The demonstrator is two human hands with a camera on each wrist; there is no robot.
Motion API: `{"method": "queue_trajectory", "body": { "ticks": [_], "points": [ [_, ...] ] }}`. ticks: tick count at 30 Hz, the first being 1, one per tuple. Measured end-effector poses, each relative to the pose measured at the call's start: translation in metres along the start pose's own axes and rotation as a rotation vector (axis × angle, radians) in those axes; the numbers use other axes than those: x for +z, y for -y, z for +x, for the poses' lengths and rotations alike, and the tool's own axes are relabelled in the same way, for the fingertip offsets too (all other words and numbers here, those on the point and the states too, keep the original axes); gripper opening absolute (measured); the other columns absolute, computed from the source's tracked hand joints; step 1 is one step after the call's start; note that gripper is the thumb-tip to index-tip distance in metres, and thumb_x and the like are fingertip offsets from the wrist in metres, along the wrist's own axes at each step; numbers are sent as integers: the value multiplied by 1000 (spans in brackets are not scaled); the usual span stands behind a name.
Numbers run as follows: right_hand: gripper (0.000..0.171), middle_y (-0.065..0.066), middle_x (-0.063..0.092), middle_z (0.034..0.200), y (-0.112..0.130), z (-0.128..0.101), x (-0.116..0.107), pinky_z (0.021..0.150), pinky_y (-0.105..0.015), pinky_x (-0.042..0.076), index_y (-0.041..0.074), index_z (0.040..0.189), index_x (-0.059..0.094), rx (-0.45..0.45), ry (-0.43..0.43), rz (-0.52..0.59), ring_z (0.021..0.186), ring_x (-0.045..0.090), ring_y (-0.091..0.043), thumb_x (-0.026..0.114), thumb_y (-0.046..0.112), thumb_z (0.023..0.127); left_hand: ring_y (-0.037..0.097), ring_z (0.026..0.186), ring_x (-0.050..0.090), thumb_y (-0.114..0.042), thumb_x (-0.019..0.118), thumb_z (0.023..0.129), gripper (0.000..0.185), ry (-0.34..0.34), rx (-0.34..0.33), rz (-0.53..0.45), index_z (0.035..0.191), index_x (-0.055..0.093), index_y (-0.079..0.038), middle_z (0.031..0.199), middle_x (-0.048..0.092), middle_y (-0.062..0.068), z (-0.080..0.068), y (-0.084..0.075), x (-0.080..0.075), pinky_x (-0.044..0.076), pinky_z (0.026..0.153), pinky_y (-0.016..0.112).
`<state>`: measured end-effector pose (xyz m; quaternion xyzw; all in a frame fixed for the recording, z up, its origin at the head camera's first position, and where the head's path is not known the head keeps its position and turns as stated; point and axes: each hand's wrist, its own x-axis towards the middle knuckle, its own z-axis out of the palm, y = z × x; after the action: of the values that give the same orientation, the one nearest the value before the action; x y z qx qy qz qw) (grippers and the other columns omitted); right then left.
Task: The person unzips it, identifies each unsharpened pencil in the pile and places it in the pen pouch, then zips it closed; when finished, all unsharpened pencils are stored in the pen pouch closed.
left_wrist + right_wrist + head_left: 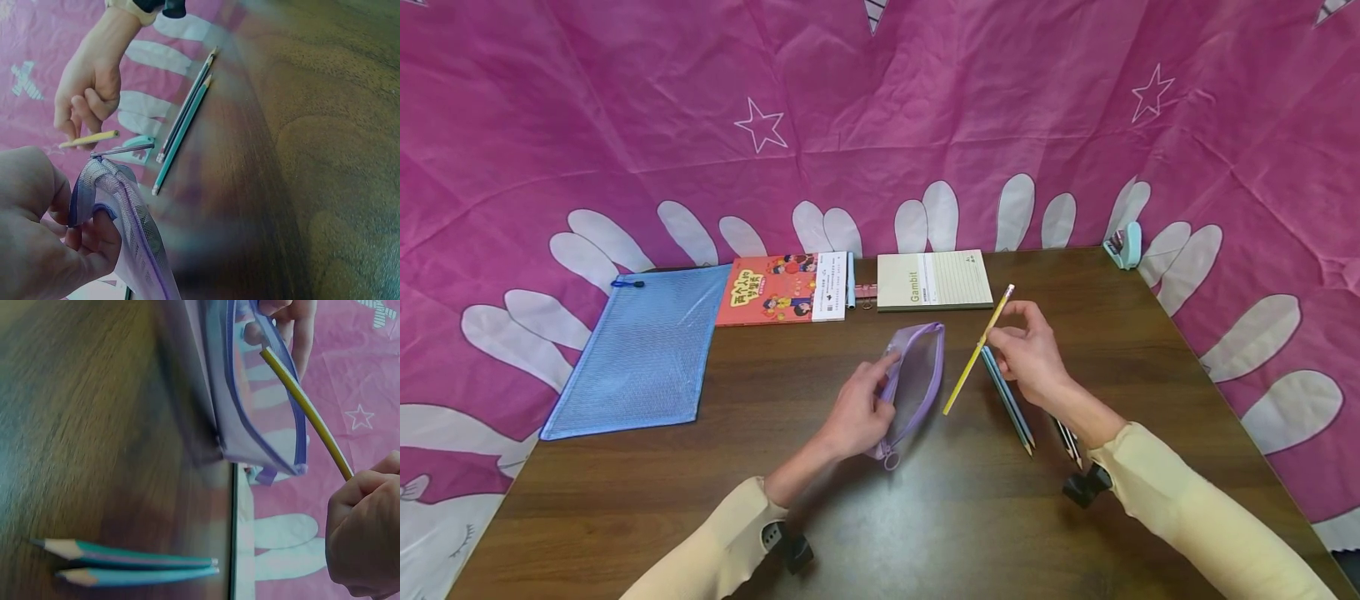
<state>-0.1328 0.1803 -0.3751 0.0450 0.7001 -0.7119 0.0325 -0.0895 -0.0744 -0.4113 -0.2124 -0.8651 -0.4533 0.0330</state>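
Note:
My left hand (857, 412) grips one side of a purple mesh zip pouch (938, 367), whose mouth gapes toward the right. In the left wrist view, fingers and thumb pinch the pouch's edge beside the zip. My right hand (1032, 354) pinches a yellow pencil (964, 379) near its eraser end. Its other end points down toward the pouch mouth, and in the right wrist view that end (275, 361) overlaps the opening. Below the right hand, blue-green pencils (1009, 402) lie on the table. Black-and-white striped pencils (1067, 443) lie partly hidden under the right wrist.
A blue mesh zip folder (640, 358) lies on the left of the wooden table (925, 533). Along the back are a red book (775, 292), a light blue pen (851, 279), a Gambit notebook (951, 283) and, in the right corner, a mint-coloured item (1131, 246). Pink cloth hangs behind.

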Motion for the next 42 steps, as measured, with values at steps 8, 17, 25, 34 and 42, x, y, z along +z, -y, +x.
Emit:
{"method": "queue_trajectory", "body": {
  "ticks": [8, 17, 25, 34, 42],
  "points": [
    [35, 1, 58, 70, 0, 1, 14, 42, -18, 29, 12, 114, 35, 16, 14, 78, 45, 41, -7, 54, -5, 90, 18, 78, 53, 12, 55, 71, 73, 6, -10, 5, 144, 49, 2, 94, 54, 9, 1, -1, 0, 49, 69, 32],
    [35, -1, 59, 73, -4, -1, 29, 43, -19, 28, 11, 112, 35, 32, 50, 91, 46, 41, -9, 55, -5, 89, 18, 79, 53, 12, 55, 73, 72, 10, -9, 3, 144, 49, 1, 95, 54, 10, 1, -2, 0, 50, 68, 32],
    [34, -2, 58, 72, -10, -4, 42, 42, -19, 28, 9, 114, 37, 49, 74, 78, 44, 41, -8, 57, -4, 90, 17, 79, 53, 12, 56, 72, 73, 5, -8, -2, 144, 49, 2, 95, 54, 10, 0, -3, 0, 50, 68, 31],
    [34, -9, 60, 75, -19, -7, 54, 41, -19, 27, 9, 114, 38, 76, 77, 96, 43, 41, -9, 57, -6, 90, 17, 78, 53, 12, 56, 72, 73, -4, -10, -4, 144, 49, 2, 94, 54, 10, 0, -3, 1, 49, 68, 31],
    [36, -9, 58, 73, -28, -9, 60, 40, -20, 26, 6, 116, 37, 91, 84, 83, 41, 40, -8, 58, -7, 89, 17, 77, 53, 13, 55, 71, 73, -8, -11, -14, 144, 49, 3, 94, 54, 10, 0, -3, 1, 49, 67, 30]
  ]
}}
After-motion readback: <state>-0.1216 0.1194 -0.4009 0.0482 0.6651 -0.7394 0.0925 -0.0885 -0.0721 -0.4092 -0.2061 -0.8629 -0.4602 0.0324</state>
